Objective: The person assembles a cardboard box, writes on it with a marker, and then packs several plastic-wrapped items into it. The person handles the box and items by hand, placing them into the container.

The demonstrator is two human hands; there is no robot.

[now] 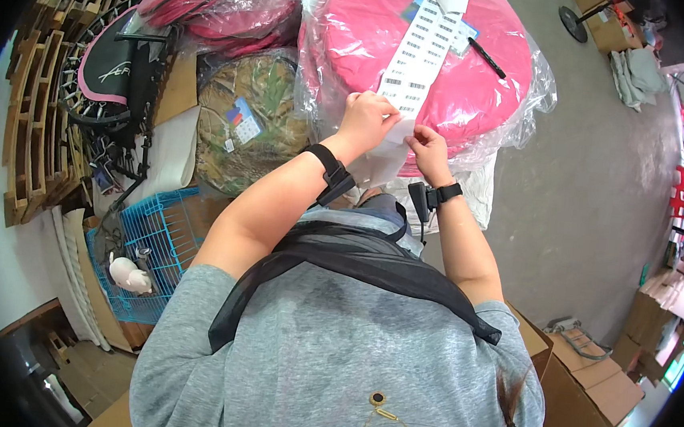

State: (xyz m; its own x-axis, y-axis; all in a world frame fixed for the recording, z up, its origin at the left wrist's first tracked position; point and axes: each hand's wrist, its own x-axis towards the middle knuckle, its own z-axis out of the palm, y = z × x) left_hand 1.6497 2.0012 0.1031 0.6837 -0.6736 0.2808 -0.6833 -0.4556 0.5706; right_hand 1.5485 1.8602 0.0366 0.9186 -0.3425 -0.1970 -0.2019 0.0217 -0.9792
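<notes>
A long white strip of barcode labels (415, 59) lies over a round pink bundle (348, 33) wrapped in clear plastic. My left hand (368, 121) has its fingers closed on the left edge of the strip, near its lower end. Just right of it, my right hand (430, 151) pinches the blank lower part of the same strip. Above my right hand, a black marker pen (487, 58) rests on the plastic. A blue and white card (463, 38) shows partly from under the strip.
Left of the bundle sits a round camouflage bundle (230, 160) with a tag. Further left are a blue wire cage (172, 224), a white animal figure (130, 275), a black round frame (100, 74) and wooden pallets (32, 121). Cardboard boxes (586, 377) stand at my right.
</notes>
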